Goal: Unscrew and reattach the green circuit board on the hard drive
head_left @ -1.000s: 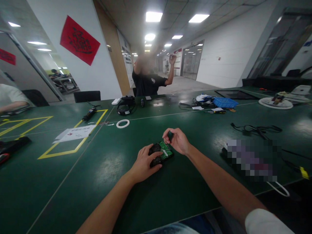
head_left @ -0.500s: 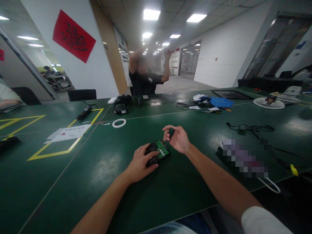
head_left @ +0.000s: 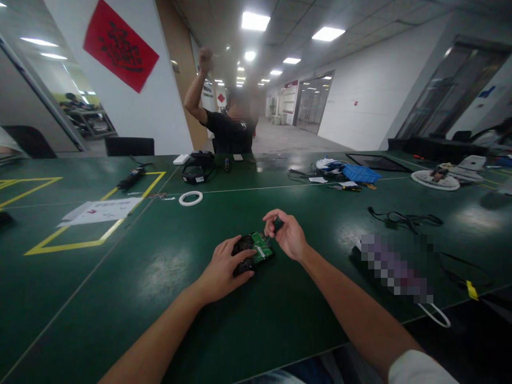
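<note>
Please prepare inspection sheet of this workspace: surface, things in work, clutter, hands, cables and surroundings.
Surface: green table, yellow tape outlines at left.
Things in work: black device with green board; dark-handled tool.
Clutter: white ring, paper sheets, blue basket.
Hands: left hand lies on the device, fingers spread; right hand grips the tool near the board; tip contact unclear.
Cables: black cable lies loose at right.
Surroundings: person in dark top opposite, arm raised; red wall paper.

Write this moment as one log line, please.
left hand: holds hard drive | right hand: holds dark-handled tool near green board | beyond: white ring
</note>
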The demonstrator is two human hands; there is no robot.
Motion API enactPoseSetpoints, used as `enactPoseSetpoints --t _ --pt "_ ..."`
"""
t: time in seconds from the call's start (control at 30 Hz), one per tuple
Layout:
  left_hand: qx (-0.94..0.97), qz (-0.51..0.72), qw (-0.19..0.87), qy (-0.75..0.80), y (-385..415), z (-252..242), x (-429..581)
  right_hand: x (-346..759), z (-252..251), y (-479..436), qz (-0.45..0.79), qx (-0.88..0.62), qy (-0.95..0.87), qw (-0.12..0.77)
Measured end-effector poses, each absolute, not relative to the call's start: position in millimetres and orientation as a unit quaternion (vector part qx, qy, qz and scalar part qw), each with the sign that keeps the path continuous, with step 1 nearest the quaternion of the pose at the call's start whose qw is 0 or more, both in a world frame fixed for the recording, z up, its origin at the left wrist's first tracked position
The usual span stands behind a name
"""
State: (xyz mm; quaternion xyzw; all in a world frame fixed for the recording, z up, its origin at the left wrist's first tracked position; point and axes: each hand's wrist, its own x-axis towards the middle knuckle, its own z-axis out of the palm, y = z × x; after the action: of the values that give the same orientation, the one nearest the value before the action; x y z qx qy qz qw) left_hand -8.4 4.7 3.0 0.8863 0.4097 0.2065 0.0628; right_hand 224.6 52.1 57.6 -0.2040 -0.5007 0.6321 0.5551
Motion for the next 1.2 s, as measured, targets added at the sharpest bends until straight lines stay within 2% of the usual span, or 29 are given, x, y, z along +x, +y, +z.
enactPoseSetpoints --t 0.13,0.53,0.83,1.2 --pt "0.887 0.215 0.058 0.405 5 1 -8 226 59 53 0.635 -0.214 -0.521 0.528" --pt "0.880 0.214 0.056 0.420 10 -2 -5 228 54 59 0.673 -0.215 -0.469 0.530" --pt "0.884 0.203 0.068 0.415 14 1 -7 231 55 57 0.608 -0.252 -0.519 0.546" --pt "0.879 0.220 0.071 0.417 18 -4 -6 237 58 63 0.611 -0.259 -0.524 0.534"
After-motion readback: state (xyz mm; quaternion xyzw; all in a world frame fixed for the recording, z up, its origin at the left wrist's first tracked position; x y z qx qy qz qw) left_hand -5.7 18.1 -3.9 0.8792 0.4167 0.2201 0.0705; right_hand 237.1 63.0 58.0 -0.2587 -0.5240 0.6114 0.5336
